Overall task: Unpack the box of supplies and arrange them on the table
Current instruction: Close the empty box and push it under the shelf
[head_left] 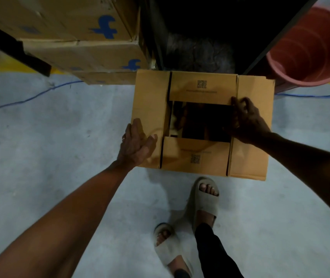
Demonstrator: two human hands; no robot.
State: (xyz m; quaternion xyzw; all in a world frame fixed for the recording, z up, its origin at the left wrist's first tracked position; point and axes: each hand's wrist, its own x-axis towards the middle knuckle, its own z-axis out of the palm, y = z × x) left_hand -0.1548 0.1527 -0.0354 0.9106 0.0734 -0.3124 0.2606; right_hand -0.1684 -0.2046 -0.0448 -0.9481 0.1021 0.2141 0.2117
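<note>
Cardboard box sits on the grey floor, just ahead of the person's sandalled feet, up against a dark shelf unit; all four top flaps folded flat outward, dark square opening in the middle, contents too dark to name; left hand lies flat with fingers straight against the left flap edge, gripping nothing; right hand has fingers curled over the inner edge of the right flap at the opening; box looks stiff corrugated card, probably moderately heavy if full, flaps floppy, so best lifted from under the sides, not by the flaps; QR codes and a line of small print on near and far flaps, unreadable; stacked cartons at back left carry a blue "f" logo; red bucket at right.
</note>
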